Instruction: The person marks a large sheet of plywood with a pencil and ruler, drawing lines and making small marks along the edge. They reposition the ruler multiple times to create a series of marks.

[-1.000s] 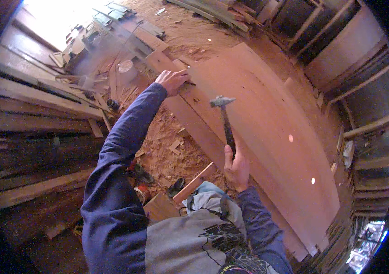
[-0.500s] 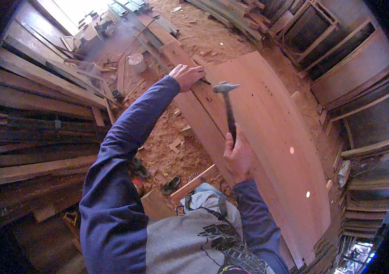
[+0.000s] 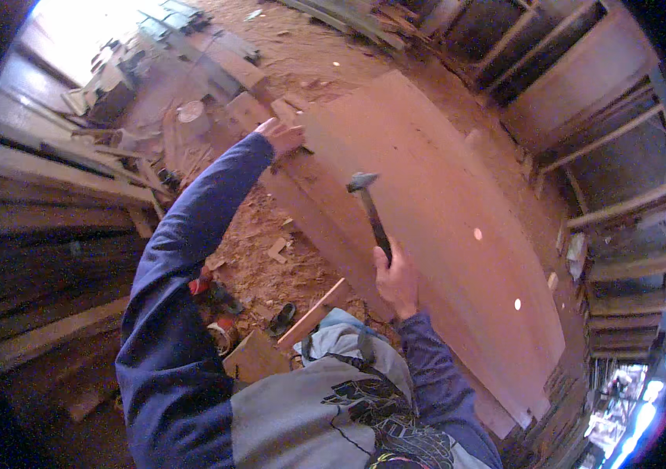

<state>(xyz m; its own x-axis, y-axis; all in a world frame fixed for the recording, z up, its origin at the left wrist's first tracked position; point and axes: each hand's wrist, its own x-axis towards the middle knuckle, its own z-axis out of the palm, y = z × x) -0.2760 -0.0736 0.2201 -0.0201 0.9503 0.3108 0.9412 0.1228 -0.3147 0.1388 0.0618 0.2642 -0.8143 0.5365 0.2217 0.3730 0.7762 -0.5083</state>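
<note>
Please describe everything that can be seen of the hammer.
The hammer has a dark, straight handle and a grey metal head. The right hand grips the handle's lower end, holding it raised, head upward and tilted left, above the large reddish wooden board. The head touches nothing. The left hand rests further up, at the board's edge.

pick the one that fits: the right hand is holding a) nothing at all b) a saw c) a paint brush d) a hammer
d: the right hand grips the dark handle of a hammer, its metal head raised over the big wooden panel, while the left hand rests at the panel's far edge.
</note>
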